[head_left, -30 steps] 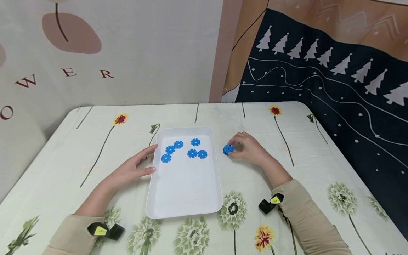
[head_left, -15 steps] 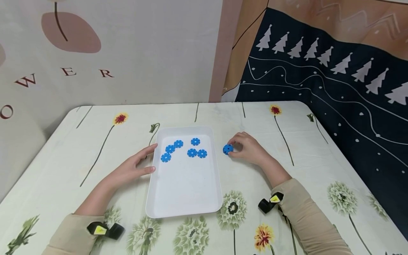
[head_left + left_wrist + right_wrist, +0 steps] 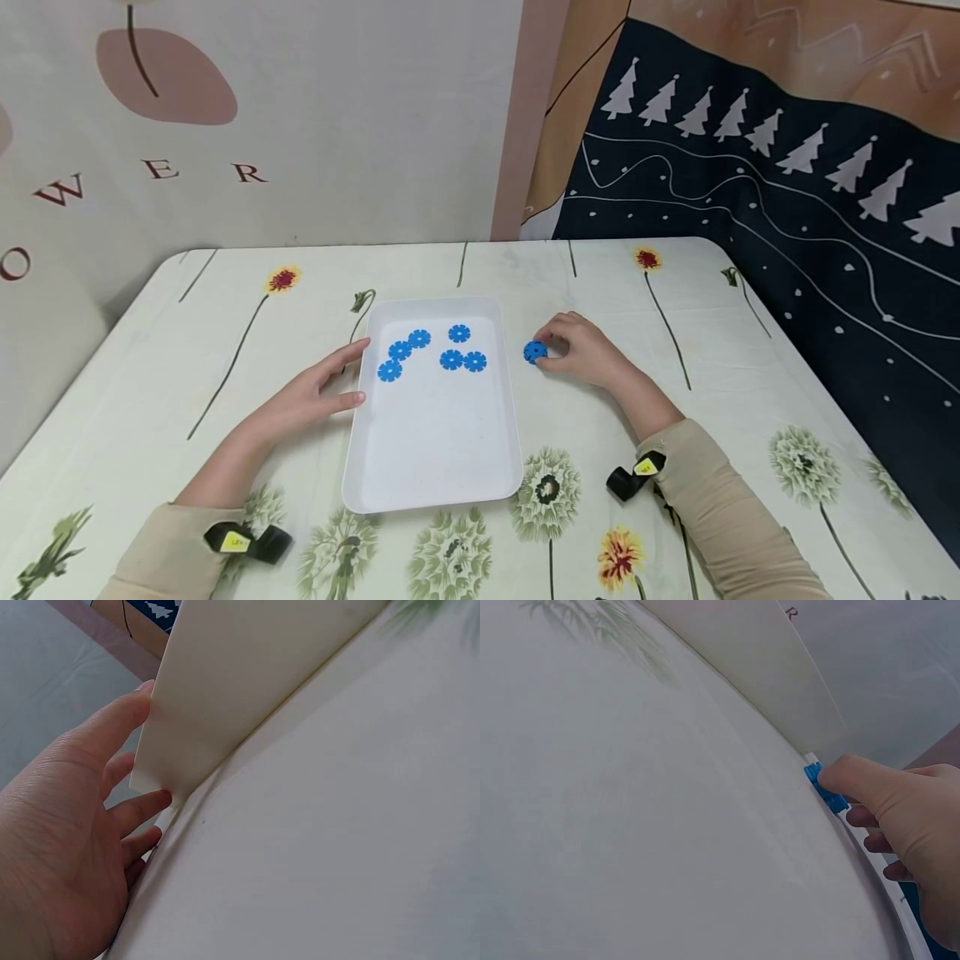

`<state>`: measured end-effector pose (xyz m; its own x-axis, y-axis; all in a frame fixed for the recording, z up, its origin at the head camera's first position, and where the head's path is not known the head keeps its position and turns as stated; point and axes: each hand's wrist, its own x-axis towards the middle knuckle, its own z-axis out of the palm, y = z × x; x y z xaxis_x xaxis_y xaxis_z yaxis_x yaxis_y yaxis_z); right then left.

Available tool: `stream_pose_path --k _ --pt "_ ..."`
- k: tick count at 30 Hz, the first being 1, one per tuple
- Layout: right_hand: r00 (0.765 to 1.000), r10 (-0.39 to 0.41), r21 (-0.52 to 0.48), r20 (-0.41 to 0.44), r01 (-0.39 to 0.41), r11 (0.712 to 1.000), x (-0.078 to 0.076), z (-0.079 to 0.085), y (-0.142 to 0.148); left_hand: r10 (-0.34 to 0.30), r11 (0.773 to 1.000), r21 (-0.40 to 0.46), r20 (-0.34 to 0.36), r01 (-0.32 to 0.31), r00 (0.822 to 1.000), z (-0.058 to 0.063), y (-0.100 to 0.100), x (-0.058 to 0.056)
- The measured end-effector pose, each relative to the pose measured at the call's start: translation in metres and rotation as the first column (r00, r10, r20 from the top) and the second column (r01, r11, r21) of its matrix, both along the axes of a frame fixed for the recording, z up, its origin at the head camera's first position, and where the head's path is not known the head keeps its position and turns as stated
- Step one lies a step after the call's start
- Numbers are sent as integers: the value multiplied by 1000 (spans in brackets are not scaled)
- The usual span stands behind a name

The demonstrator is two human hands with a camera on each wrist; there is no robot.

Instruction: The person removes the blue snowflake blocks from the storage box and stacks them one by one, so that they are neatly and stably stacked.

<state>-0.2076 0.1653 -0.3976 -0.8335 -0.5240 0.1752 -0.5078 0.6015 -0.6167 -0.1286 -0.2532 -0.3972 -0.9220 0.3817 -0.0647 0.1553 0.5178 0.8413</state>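
Observation:
A white rectangular tray (image 3: 431,442) lies on the table. Several blue snowflake discs (image 3: 452,359) are spread in its far half, in two loose groups. My left hand (image 3: 303,404) touches the tray's left side with spread fingertips and thumb. The left wrist view shows those fingers against the tray's outer wall (image 3: 225,675). Right of the tray, my right hand (image 3: 581,350) pinches a small stack of blue snowflake discs (image 3: 535,352) between thumb and fingers, at table level. Seen from the right wrist, the stack (image 3: 827,789) is partly covered by the thumb; its exact count is hidden.
A pale flower-printed cloth (image 3: 247,333) covers the table. Behind it hangs a light wall cloth (image 3: 360,125) with letters, and a dark tree-patterned cloth (image 3: 705,175) stands at the right. Black wrist cameras (image 3: 637,475) sit at both sleeve cuffs.

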Motion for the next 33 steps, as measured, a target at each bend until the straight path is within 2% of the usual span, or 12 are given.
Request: stream_pose_path --k 18,22,26,33 --pt "1000 -8 14 -8 9 1000 0 0 -1 0 1000 -11 -13 0 1000 -1 -1 0" --pt "999 -39 -10 -6 39 999 3 6 -2 3 1000 -7 -8 -3 1000 -2 -1 0" --pt "998 -53 -79 -28 50 996 6 15 -4 5 1000 -3 -4 -5 1000 -1 0 0" --pt "994 -31 -144 -101 16 989 10 31 -15 5 1000 -10 -3 -5 1000 0 0 0"
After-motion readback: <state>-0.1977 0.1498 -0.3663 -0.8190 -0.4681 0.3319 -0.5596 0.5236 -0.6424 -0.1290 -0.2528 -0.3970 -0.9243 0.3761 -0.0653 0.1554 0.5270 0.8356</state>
